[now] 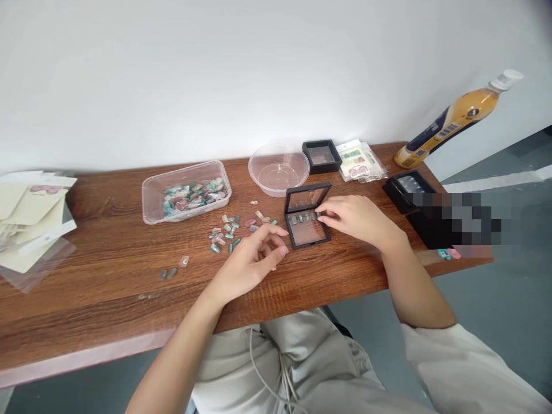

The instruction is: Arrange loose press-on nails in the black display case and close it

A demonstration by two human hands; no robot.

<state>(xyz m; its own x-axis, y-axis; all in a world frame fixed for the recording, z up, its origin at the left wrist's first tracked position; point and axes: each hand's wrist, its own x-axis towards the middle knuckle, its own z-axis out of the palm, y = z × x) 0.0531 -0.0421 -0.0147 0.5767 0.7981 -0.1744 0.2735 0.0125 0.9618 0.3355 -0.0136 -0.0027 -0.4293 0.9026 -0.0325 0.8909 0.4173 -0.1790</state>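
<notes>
A small black case (307, 234) stands with its clear-windowed lid (307, 198) raised on the wooden table. Across its upper part runs a row of green press-on nails (301, 219). My right hand (357, 218) reaches in from the right, thumb and forefinger pinched on the nail at the row's right end. Just left of the case is my left hand (254, 259), its fingers loosely bent and apart, with nothing visible in them. Loose green, pink and clear press-on nails (228, 227) lie scattered beyond it.
A clear tub (149, 198) holds many nails. Behind the case are a round plastic bowl (280, 187), a black box (323, 164) and nail packets (362, 161). To the right stand a drink bottle (457, 121) and black cases (403, 198); card packets (30, 230) lie left.
</notes>
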